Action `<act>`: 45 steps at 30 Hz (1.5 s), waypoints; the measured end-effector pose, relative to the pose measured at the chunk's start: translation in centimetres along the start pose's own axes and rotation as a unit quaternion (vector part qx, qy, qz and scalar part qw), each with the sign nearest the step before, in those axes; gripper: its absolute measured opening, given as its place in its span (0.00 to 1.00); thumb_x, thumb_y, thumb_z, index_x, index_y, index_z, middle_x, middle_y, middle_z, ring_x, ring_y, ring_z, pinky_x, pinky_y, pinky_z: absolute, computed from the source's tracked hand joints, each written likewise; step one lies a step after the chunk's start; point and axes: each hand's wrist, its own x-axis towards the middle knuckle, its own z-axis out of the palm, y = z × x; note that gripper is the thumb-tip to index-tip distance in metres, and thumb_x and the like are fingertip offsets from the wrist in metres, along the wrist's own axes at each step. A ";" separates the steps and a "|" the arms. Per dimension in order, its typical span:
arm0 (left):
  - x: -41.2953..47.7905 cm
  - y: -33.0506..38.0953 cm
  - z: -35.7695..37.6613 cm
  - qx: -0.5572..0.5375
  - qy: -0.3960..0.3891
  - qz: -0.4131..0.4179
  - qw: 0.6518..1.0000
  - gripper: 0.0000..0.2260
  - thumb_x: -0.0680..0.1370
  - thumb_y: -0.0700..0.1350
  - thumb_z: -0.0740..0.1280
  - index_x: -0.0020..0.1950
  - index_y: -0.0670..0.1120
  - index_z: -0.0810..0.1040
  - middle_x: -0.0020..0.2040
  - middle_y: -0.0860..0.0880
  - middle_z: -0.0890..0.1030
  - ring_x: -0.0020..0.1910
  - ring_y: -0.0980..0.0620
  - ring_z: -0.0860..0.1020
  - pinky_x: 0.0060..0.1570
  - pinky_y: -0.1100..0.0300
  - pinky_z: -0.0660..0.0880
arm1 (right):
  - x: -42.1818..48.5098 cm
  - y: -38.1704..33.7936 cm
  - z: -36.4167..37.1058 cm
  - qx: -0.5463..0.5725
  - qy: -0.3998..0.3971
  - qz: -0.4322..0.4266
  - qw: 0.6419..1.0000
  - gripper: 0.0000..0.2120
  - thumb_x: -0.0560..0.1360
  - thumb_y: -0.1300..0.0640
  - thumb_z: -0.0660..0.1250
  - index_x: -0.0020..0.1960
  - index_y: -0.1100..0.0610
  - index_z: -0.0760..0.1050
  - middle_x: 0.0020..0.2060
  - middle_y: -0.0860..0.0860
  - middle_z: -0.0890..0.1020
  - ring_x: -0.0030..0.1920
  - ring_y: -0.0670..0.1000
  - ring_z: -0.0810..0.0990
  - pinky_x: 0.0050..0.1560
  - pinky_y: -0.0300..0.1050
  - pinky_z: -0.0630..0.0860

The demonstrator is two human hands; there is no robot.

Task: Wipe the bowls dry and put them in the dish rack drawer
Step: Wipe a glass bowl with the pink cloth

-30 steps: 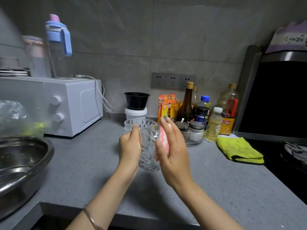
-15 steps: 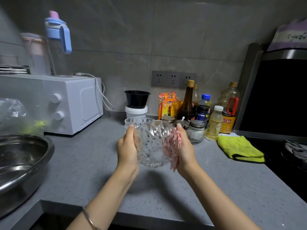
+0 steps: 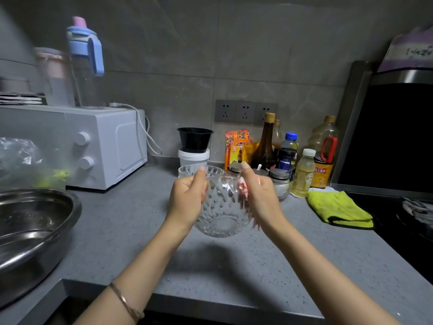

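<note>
Nearest you, a thin bracelet [image 3: 126, 301] sat on your left wrist, above the front edge of the grey bench [image 3: 140, 231]. Ahead of it, your left grip [image 3: 187, 198] was clenched round the left rim of the cut-glass bowl [image 3: 220, 216], thumb up at the edge. Your right grip [image 3: 260, 198] clutched a pink cloth [image 3: 243, 191] and pressed it to the bowl's right wall, with some cloth trailing below your palm. The bowl hung between both grips, roughly upright, above its own shadow on the bench.

Far left of your left grip lay a steel basin [image 3: 30, 231]. Right of your right grip, a folded yellow rag [image 3: 339, 209] lay on the bench beside a black hob [image 3: 410, 231].

Just behind your left grip stood a second bowl [image 3: 201, 171], also cut glass, partly hidden by your thumb. Behind your right grip were small lidded jars [image 3: 278, 175]. Further back, a black tub [image 3: 195, 139] sat on a white tub [image 3: 194, 157], with bottles [image 3: 264, 141] to their right. A white microwave [image 3: 105, 146] stood back and left of your left grip. Wall sockets [image 3: 244, 111] were farthest, above the bottles.
</note>
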 end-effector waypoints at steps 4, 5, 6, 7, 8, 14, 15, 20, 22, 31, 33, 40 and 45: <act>0.0 -0.8 0.1 -0.056 0.097 -0.059 0.992 0.19 0.76 0.57 0.62 0.30 0.46 0.68 0.32 0.43 0.68 0.34 0.48 0.66 0.38 0.55 0.63 | -2.1 1.5 1.5 -0.036 0.035 -0.144 0.988 0.23 0.81 0.44 0.46 0.61 0.51 0.76 0.56 0.42 0.79 0.56 0.38 0.76 0.57 0.33 0.70; 0.2 -0.9 0.1 -0.069 0.113 -0.072 0.989 0.17 0.73 0.58 0.62 0.33 0.45 0.70 0.34 0.43 0.69 0.35 0.48 0.68 0.39 0.54 0.64 | -2.9 2.0 1.9 -0.081 0.038 -0.190 0.978 0.23 0.81 0.45 0.44 0.68 0.50 0.69 0.65 0.41 0.73 0.66 0.38 0.68 0.66 0.34 0.64; 0.2 -0.9 0.2 -0.080 0.122 -0.080 0.986 0.17 0.72 0.58 0.61 0.36 0.45 0.72 0.35 0.43 0.71 0.36 0.48 0.69 0.40 0.54 0.66 | -3.6 2.4 2.2 -0.135 0.040 -0.226 0.964 0.24 0.81 0.46 0.44 0.73 0.51 0.63 0.71 0.42 0.66 0.72 0.40 0.60 0.72 0.38 0.57; 0.3 -0.8 0.3 -0.086 0.129 -0.079 0.985 0.17 0.74 0.58 0.61 0.39 0.44 0.73 0.36 0.44 0.72 0.36 0.48 0.70 0.40 0.54 0.66 | -4.2 2.7 2.6 -0.195 0.040 -0.248 0.948 0.24 0.82 0.46 0.43 0.75 0.52 0.58 0.75 0.44 0.60 0.75 0.44 0.54 0.75 0.42 0.52; 0.4 -0.8 0.3 -0.079 0.131 -0.075 0.985 0.16 0.77 0.56 0.60 0.39 0.44 0.74 0.35 0.44 0.73 0.36 0.48 0.70 0.40 0.55 0.67 | -4.5 2.8 2.9 -0.258 0.042 -0.270 0.927 0.25 0.82 0.47 0.42 0.76 0.53 0.56 0.76 0.47 0.56 0.76 0.47 0.51 0.76 0.47 0.47; -0.4 -0.7 1.3 -0.049 0.080 -0.075 0.993 0.19 0.82 0.49 0.58 0.32 0.46 0.75 0.24 0.53 0.74 0.23 0.57 0.72 0.23 0.65 0.67 | -2.4 1.2 2.8 -0.380 0.059 -0.350 0.854 0.20 0.81 0.50 0.50 0.67 0.52 0.73 0.65 0.49 0.75 0.68 0.50 0.70 0.69 0.52 0.65; -0.4 -0.6 1.4 -0.043 0.084 -0.071 0.993 0.21 0.82 0.48 0.59 0.29 0.47 0.71 0.22 0.54 0.70 0.22 0.58 0.68 0.25 0.64 0.63 | -1.7 1.0 2.6 -0.341 0.062 -0.300 0.889 0.21 0.81 0.48 0.49 0.64 0.50 0.76 0.61 0.47 0.78 0.64 0.47 0.74 0.65 0.50 0.69; -0.9 -1.3 1.0 -0.087 0.111 -0.078 0.987 0.16 0.81 0.50 0.60 0.36 0.43 0.70 0.34 0.44 0.68 0.35 0.48 0.66 0.36 0.57 0.63 | 0.0 0.8 1.1 -0.016 0.012 -0.051 0.998 0.22 0.82 0.46 0.51 0.46 0.55 0.79 0.39 0.51 0.82 0.37 0.43 0.79 0.40 0.39 0.75; -0.9 -1.5 0.7 -0.118 0.129 -0.088 0.981 0.14 0.79 0.51 0.61 0.38 0.44 0.71 0.39 0.43 0.67 0.39 0.47 0.65 0.37 0.56 0.61 | -0.2 1.2 0.8 0.089 0.023 0.046 0.995 0.22 0.82 0.47 0.52 0.43 0.56 0.79 0.40 0.57 0.83 0.41 0.49 0.82 0.49 0.45 0.78; 0.1 -1.7 -0.5 -0.006 -0.006 -0.122 0.993 0.19 0.81 0.54 0.57 0.41 0.41 0.77 0.35 0.45 0.78 0.36 0.51 0.76 0.41 0.61 0.71 | -0.1 0.0 -0.7 0.038 0.050 0.106 0.992 0.27 0.80 0.49 0.56 0.53 0.77 0.73 0.45 0.72 0.78 0.44 0.67 0.79 0.40 0.48 0.72; 0.0 -0.5 -0.3 0.038 -0.049 -0.060 0.996 0.23 0.82 0.52 0.55 0.33 0.42 0.75 0.27 0.52 0.76 0.27 0.59 0.73 0.31 0.68 0.69 | 0.2 -0.1 -1.0 -0.030 0.009 0.055 0.998 0.27 0.80 0.50 0.56 0.29 0.66 0.73 0.25 0.58 0.73 0.25 0.52 0.69 0.32 0.43 0.61; -1.0 0.0 1.0 0.093 -0.044 0.051 0.993 0.28 0.81 0.50 0.59 0.20 0.50 0.62 0.18 0.54 0.61 0.19 0.58 0.61 0.26 0.64 0.63 | -0.1 0.9 -0.3 -0.051 -0.031 -0.046 0.997 0.29 0.82 0.48 0.54 0.31 0.68 0.72 0.24 0.59 0.73 0.26 0.52 0.69 0.30 0.45 0.65; -0.8 -1.3 0.8 -0.056 0.077 -0.093 0.991 0.17 0.80 0.50 0.61 0.35 0.42 0.74 0.31 0.42 0.72 0.30 0.49 0.72 0.36 0.57 0.69 | -2.7 3.0 0.7 -0.027 0.016 -0.139 0.990 0.21 0.81 0.44 0.47 0.63 0.48 0.74 0.55 0.42 0.79 0.56 0.37 0.76 0.55 0.34 0.72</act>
